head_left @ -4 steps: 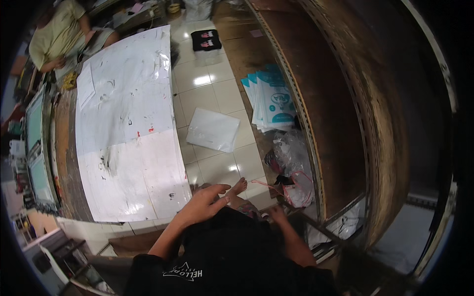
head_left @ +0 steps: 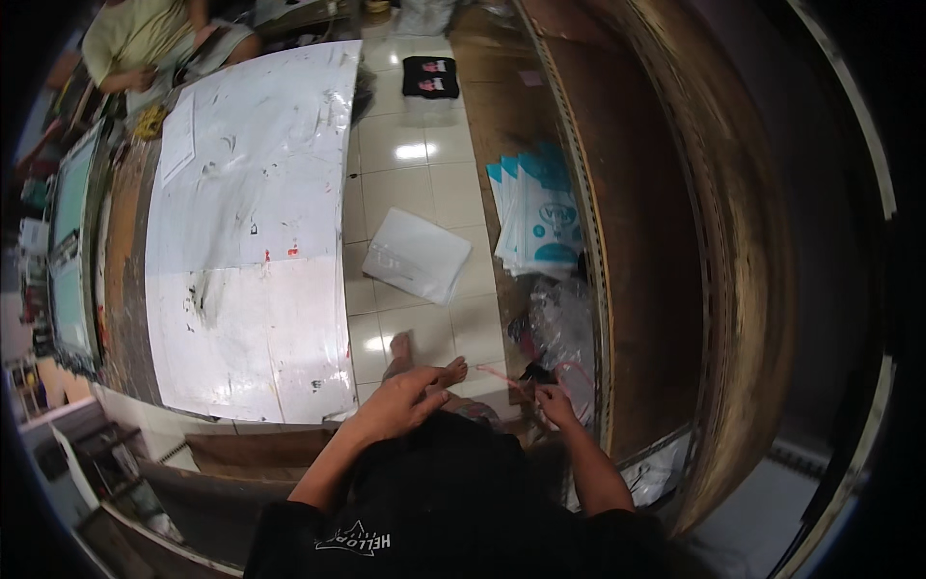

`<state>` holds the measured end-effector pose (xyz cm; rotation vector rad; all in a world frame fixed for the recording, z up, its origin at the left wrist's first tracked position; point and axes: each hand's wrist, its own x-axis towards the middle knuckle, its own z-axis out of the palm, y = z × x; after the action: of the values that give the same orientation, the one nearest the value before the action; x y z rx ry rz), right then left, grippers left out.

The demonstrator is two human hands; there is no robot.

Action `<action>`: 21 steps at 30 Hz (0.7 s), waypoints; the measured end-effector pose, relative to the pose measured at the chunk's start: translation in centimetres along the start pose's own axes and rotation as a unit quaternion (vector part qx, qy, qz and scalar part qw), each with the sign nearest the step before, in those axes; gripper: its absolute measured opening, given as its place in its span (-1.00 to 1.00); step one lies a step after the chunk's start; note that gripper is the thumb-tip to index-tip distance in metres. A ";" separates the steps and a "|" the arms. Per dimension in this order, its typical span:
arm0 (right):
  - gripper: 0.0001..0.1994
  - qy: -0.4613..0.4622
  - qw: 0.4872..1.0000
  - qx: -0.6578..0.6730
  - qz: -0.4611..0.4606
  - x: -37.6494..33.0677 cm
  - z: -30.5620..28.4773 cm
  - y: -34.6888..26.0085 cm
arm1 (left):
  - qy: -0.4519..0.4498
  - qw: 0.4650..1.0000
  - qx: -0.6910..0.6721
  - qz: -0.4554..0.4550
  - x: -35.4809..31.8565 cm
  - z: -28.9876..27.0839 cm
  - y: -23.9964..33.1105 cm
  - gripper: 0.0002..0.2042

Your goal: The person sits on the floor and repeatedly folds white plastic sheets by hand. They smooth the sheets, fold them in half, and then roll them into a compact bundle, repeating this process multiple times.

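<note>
My left hand [head_left: 394, 403] hovers in front of my body beside the near corner of the white-topped table [head_left: 241, 318]. Its fingers are loosely bent and apart, with nothing in them. Low on the right, my right hand [head_left: 557, 406] is closed, its fingertips pinched on a thin pink string [head_left: 503, 375]. One stretch of that string runs left toward my foot [head_left: 454, 371]; another loops by the clear plastic bags [head_left: 559, 318] at the shelf's foot. A small dark thing lies just above the right hand, too unclear to name.
A flat, clear-wrapped white stack [head_left: 418, 256] lies on the tiled floor, with a folded black cloth item [head_left: 430, 77] farther off. White and teal printed bags [head_left: 540, 217] lean by the brown wooden shelf [head_left: 646, 241]. A seated person [head_left: 145, 48] is beyond the table's far left.
My right hand has come up and forward from beside my body to the pink string. The left hand stays near my front. The whole view has shifted slightly.
</note>
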<state>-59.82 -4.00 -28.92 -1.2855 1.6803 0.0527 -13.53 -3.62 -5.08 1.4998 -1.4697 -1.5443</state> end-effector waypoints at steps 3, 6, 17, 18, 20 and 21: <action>-0.68 -0.039 0.996 -0.079 -0.016 2.9 -4.7 -8.6 | 0.043 0.998 -0.040 -0.018 3.9 0.7 -1.4 -0.62; -0.70 -0.034 0.992 -0.115 -0.050 8.4 -4.1 -9.7 | 0.059 0.992 -0.105 -0.041 8.3 1.5 -4.6 -0.63; -0.63 -0.255 0.948 -0.164 -0.099 18.4 5.4 -20.6 | 0.136 0.919 -0.086 -0.359 15.0 9.6 -23.0 -0.60; -0.63 -0.257 0.944 -0.161 -0.130 21.2 6.6 -18.7 | 0.178 0.905 -0.119 -0.369 15.0 11.0 -26.7 -0.60; -0.63 -0.257 0.935 -0.148 -0.196 28.3 10.0 -14.1 | 0.261 0.868 -0.178 -0.383 15.5 13.4 -33.9 -0.61; -0.63 -0.251 0.935 -0.149 -0.203 30.7 10.8 -14.3 | 0.268 0.859 -0.229 -0.371 16.7 10.4 -33.4 -0.63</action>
<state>-40.64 -26.16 -49.03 -1.6578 0.9731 0.3688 -17.08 -6.36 -43.62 2.0593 -0.1601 -1.5087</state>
